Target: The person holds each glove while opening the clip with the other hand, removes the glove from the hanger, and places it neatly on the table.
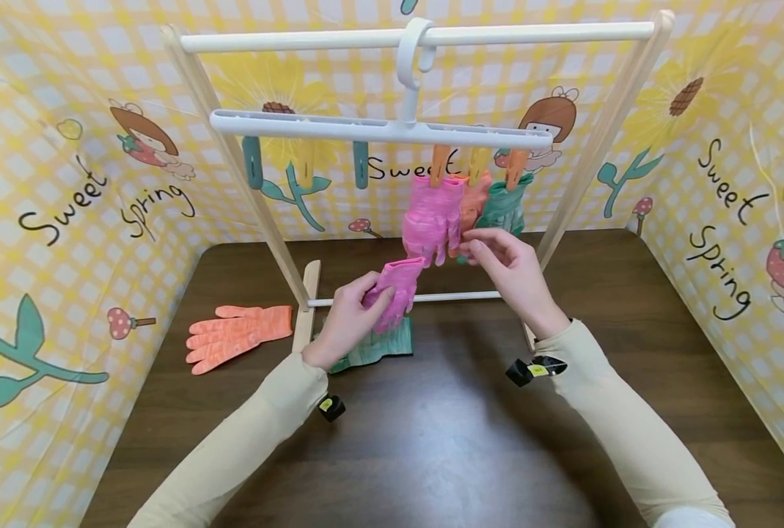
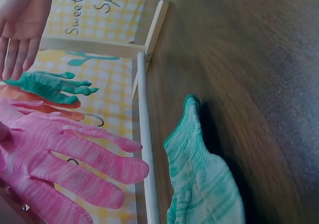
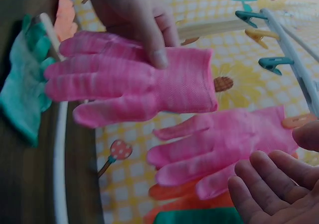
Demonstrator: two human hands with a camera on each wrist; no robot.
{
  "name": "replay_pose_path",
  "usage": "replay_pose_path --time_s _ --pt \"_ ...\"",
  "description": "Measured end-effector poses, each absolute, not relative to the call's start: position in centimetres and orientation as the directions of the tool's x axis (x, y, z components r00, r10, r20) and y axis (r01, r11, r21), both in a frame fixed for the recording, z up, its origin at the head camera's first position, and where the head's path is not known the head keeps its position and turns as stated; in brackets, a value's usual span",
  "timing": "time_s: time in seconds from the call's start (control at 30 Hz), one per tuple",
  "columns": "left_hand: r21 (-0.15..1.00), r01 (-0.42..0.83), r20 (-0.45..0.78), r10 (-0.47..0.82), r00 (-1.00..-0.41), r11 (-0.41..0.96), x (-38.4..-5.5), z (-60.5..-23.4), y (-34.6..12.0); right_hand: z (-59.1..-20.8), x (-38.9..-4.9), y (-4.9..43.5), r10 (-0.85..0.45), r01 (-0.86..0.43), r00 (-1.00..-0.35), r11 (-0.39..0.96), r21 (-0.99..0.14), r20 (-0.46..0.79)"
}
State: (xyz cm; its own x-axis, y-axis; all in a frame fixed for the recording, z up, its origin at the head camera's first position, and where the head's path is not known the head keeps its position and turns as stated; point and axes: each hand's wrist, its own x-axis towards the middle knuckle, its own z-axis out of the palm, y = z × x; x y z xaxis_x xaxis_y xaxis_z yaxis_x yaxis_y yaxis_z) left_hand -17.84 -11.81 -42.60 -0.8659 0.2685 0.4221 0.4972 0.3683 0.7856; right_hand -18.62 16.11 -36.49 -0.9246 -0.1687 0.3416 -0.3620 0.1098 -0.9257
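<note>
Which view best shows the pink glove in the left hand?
Right wrist: the pink glove faces it broadside, cuff to fingertips, little covered by the left hand. Head shows it smaller, more covered; left wrist shows it close, cuff out of frame.

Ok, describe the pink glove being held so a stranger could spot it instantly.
Find the wooden-legged rack on the dark table. Below its white hanger, the left hand grips a pink glove. Unlike its pink neighbour, which hangs from an orange clip, this one isn't clipped.
</note>
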Motion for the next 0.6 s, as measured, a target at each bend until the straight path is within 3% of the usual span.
replay_pose_path --time_s 0.27,0.6 --pt "0.694 0.585 0.456 0.372 -0.808 0.421 -18.1 -42.5 -9.7 -38.0 -17.6 19.0 -0.142 -0.323 -0.943 0.187 -0.928 0.3" --pt "0.455 0.661 0.464 0.475 -0.748 0.597 -18.3 -42.9 -7.4 -40.2 -16.6 21.7 -0.129 -0.269 -0.961 0.244 -0.932 0.244"
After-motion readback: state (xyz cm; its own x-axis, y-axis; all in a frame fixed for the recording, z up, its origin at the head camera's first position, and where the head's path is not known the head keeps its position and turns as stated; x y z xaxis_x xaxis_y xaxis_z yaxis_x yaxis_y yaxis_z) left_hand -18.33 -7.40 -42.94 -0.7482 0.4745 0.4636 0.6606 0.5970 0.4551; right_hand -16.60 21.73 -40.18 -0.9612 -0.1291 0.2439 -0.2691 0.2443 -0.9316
